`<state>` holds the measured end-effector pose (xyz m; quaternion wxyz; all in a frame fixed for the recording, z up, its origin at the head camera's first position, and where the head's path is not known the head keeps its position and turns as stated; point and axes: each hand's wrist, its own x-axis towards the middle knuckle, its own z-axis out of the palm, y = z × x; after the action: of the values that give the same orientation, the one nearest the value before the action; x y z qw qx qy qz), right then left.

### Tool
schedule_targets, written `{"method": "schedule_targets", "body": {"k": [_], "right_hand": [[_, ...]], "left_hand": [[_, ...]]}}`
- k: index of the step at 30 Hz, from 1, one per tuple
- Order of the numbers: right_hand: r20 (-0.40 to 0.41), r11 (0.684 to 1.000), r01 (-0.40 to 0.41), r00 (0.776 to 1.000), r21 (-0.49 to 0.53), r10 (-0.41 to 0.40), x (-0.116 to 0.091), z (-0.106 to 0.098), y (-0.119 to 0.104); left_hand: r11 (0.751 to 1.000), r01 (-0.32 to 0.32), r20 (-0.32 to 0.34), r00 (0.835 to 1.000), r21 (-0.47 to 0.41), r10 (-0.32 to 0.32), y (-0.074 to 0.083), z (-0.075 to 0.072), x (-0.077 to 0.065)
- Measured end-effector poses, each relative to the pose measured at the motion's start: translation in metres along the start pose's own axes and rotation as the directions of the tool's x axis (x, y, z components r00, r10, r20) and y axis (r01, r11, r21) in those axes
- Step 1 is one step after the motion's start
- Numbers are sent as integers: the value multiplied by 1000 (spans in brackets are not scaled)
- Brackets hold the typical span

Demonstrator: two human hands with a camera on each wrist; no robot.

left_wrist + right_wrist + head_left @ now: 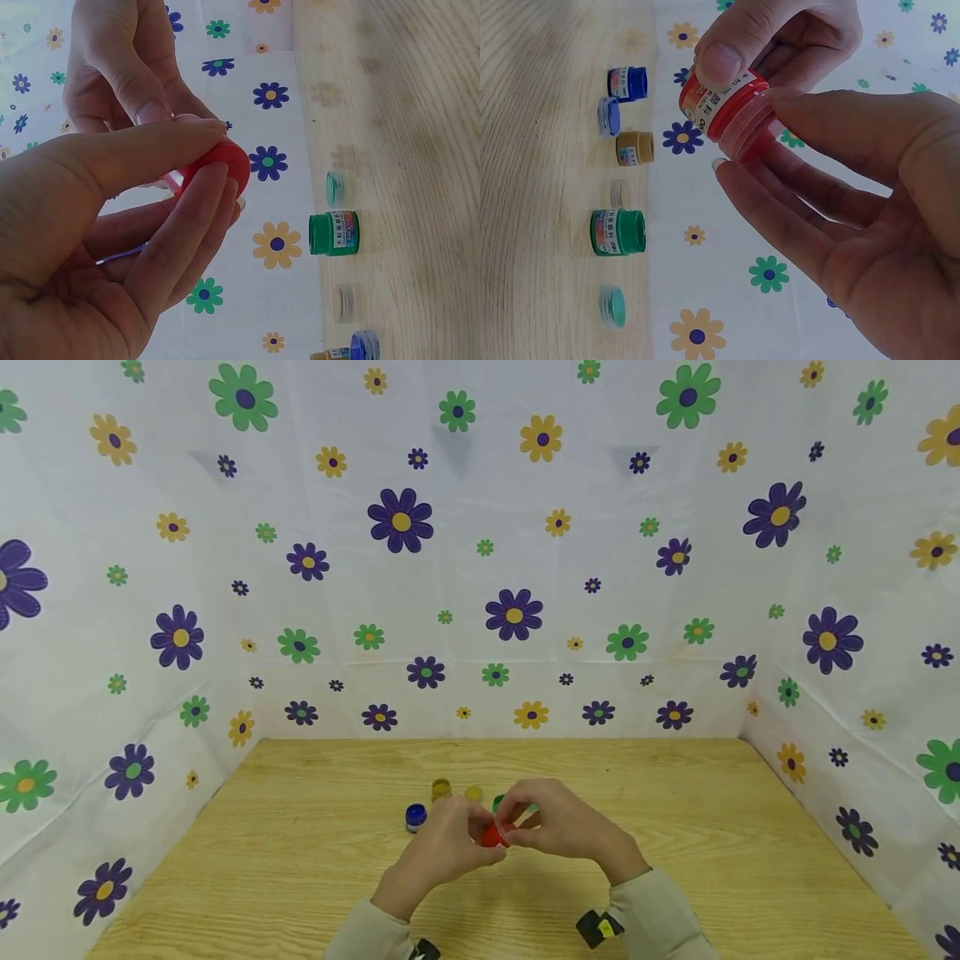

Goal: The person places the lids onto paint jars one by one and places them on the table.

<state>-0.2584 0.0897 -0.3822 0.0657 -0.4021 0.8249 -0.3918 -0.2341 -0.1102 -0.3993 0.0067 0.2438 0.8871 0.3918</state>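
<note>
A small red paint jar [724, 97] with a printed white label is held up above the table between both hands. My left hand [446, 843] grips the jar's body, its thumb lying across the label in the right wrist view. Thumb and fingers of my right hand [558, 827] pinch the clear-rimmed lid [744, 131], which sits at the mouth of the jar. The jar is tilted. In the left wrist view, the left fingers cover much of the red jar [231, 165], and the lid end is mostly hidden.
Beyond the hands, a blue jar [416, 817], an ochre jar [635, 148] and a green jar [618, 232] stand uncapped on the wooden table [315, 843]. Near them lie a blue lid [609, 117], a yellowish lid [474, 793] and a green lid [613, 307]. Flower-printed sheeting [465, 577] surrounds the table.
</note>
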Motion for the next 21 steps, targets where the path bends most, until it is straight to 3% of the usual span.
{"method": "schedule_targets", "body": {"k": [11, 21], "right_hand": [[9, 997, -68, 998, -30, 68, 0, 0, -1], [11, 997, -66, 998, -37, 66, 0, 0, 1]], "left_hand": [[1000, -2, 4, 1000, 25, 2, 2, 0, 0], [1000, -3, 5, 1000, 16, 3, 1, 0, 1]]}}
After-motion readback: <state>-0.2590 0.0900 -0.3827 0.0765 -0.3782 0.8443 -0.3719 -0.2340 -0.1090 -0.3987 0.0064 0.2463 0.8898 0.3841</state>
